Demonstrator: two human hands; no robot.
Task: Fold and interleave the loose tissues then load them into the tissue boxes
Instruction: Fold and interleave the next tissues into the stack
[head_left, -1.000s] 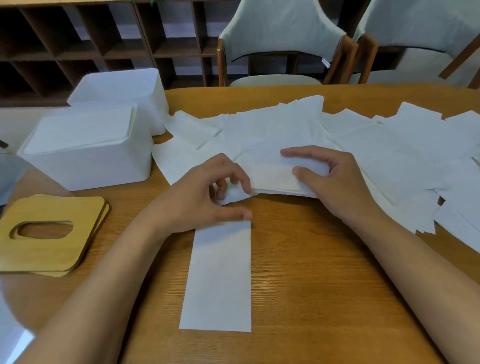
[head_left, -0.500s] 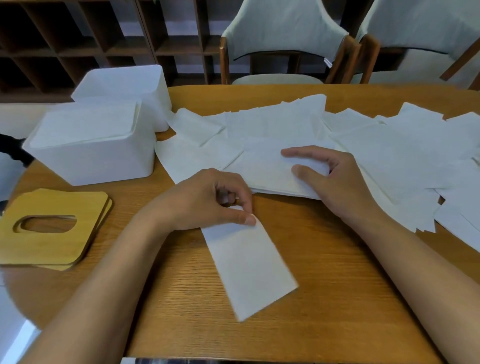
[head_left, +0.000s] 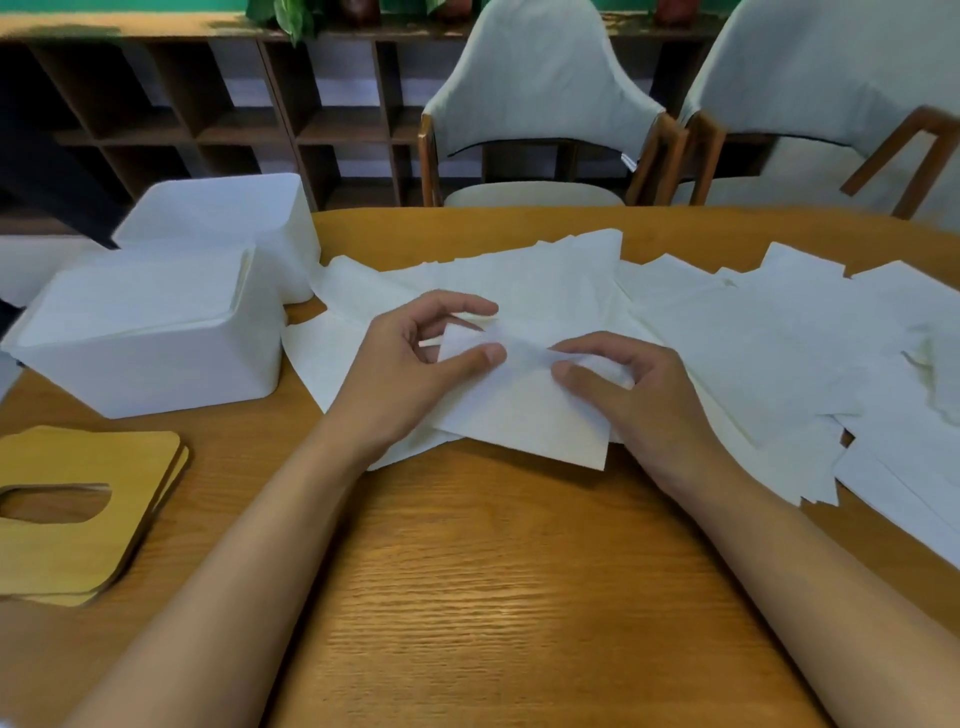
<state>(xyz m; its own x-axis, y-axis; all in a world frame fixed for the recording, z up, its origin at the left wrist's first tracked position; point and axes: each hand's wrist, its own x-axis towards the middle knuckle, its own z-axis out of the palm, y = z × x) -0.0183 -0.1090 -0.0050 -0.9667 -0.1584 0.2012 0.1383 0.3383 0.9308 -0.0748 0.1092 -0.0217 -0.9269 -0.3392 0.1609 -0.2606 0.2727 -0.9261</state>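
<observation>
Both hands at the middle of the surface (head_left: 493, 597), working on one folded tissue (head_left: 524, 415) that lies on top of the loose tissues (head_left: 753, 353). Left hand (head_left: 410, 374) in a narrow grip: thumb pressed on the upper edge of the folded tissue, index finger curled above, a raised flap of paper between them. Right hand (head_left: 639, 395) in a pinching grip on the same tissue, thumb on top and fingers bent behind the paper. Lower corner of the folded tissue hanging a little past the pile, toward the bare wood.

Loose tissues spread wide from the centre to the right edge, overlapping each other. Two white tissue boxes (head_left: 150, 353) at the left, open, the nearer one seemingly filled to the top with sheets. Two wooden lids (head_left: 78, 514) stacked at the near left, apart from the boxes.

Probably very light, soft and thin material, easy to tear or crease. Best to take at the edges or corners with fingertips only, one layer at a time, with a flat press along the fold line. Likely to slide on the sheets below.
</observation>
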